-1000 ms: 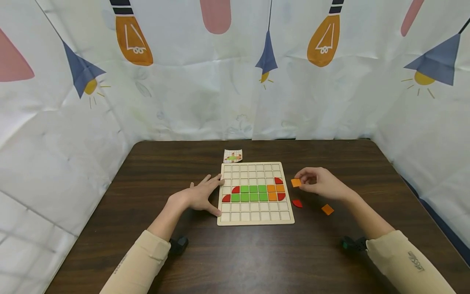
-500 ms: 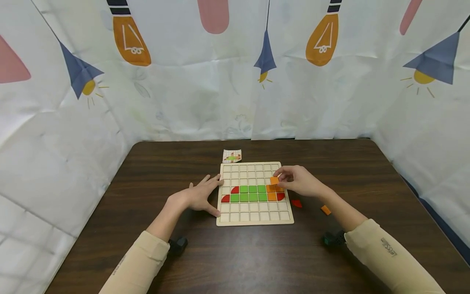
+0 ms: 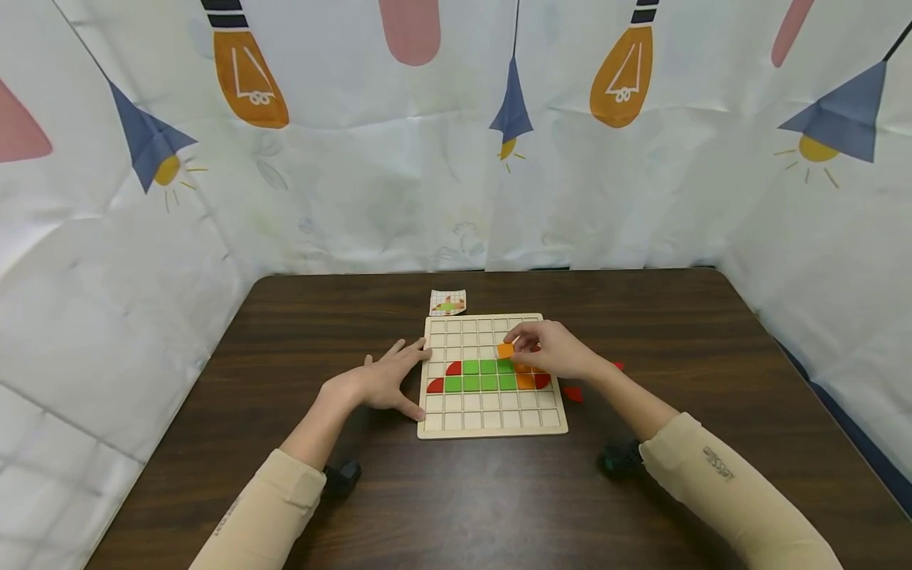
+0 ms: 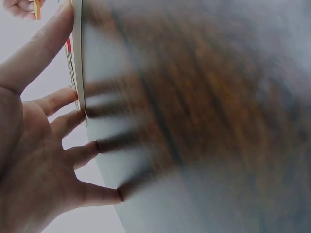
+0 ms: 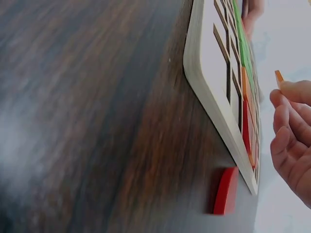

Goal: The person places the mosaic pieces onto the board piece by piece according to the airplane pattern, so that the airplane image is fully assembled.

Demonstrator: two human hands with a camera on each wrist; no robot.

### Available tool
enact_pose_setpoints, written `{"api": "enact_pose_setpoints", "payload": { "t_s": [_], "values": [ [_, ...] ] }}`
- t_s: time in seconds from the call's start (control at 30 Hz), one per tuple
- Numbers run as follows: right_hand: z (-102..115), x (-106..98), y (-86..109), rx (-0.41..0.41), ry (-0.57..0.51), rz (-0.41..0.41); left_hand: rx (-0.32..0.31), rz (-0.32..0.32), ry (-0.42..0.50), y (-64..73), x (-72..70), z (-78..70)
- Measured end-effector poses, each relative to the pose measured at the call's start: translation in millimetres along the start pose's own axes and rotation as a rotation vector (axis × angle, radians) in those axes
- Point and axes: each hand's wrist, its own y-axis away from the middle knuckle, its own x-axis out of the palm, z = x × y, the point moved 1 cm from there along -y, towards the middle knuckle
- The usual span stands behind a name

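A wooden grid board (image 3: 492,423) lies mid-table, with two rows of green, orange and red tiles in its cells. My right hand (image 3: 559,351) pinches an orange square tile (image 3: 505,351) between thumb and fingertips, over the board just above the green tiles (image 3: 488,367). In the right wrist view that orange tile (image 5: 279,77) shows edge-on, raised above the board. My left hand (image 3: 385,384) is spread at the board's left edge, its thumb and fingertips touching the rim. The left wrist view shows the left fingers (image 4: 53,101) straight along the board's edge (image 4: 78,58).
A small printed card (image 3: 448,302) with a coloured grid pattern lies behind the board. A red quarter-round tile (image 3: 573,393) rests on the table right of the board. Another red piece (image 3: 618,366) peeks out behind the right forearm. Patterned white fabric (image 3: 370,198) hangs behind the table.
My right hand has carried the orange tile leftward from beside the board to over it. The loose orange tile on the right is now hidden by the forearm. My left hand stays put.
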Motion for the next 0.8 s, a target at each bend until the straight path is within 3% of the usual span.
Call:
{"api": "enact_pose_setpoints", "payload": {
  "t_s": [0.8],
  "values": [
    [6, 16, -25.2, 0.018, 0.002, 0.007, 0.013, -0.001, 0.011, -0.3, 0.0, 3.0]
  ]
}}
